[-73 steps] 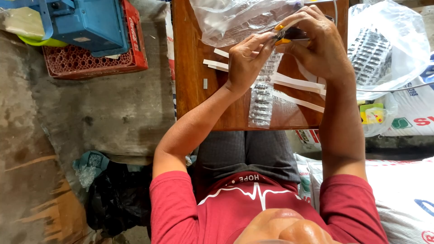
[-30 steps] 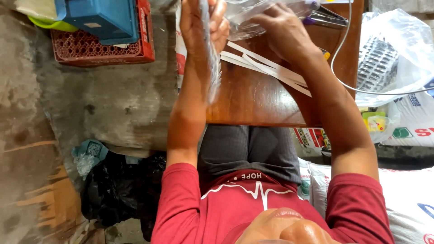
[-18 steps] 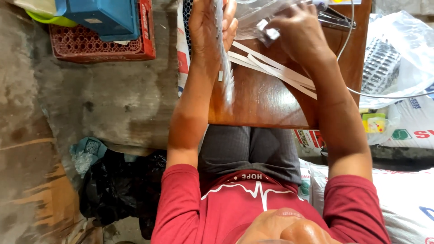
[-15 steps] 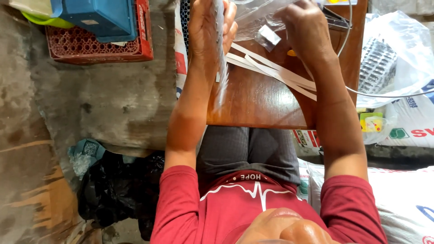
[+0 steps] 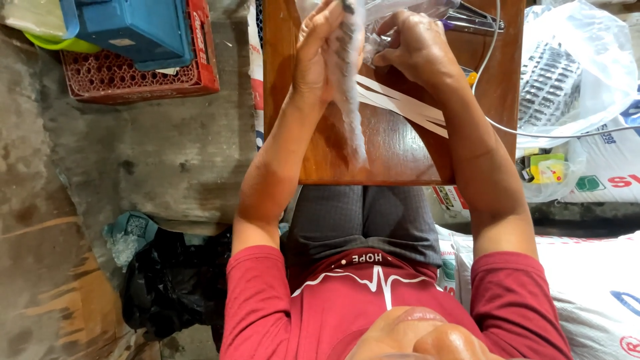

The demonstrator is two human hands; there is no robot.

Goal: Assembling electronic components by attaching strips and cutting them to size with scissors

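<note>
From my feed, the left hand (image 5: 319, 57) is closed around a long clear plastic sleeve (image 5: 348, 100), which hangs edge-on over the wooden table (image 5: 393, 157); the right hand (image 5: 417, 43) is curled, fingers pinching crumpled clear plastic just beside it; white paper strips (image 5: 400, 103) lie on the tabletop beneath; a red crate (image 5: 140, 77) sits left.

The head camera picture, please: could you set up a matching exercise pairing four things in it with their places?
Things:
1. red crate
2. white paper strips
3. long clear packet
4. black plastic bag

Places:
A. on the floor beside the person's left arm
B. held upright in the left hand
C. flat on the wooden table
D. under the blue box

Pairs: 1-D, 2-C, 3-B, 4-A
</note>
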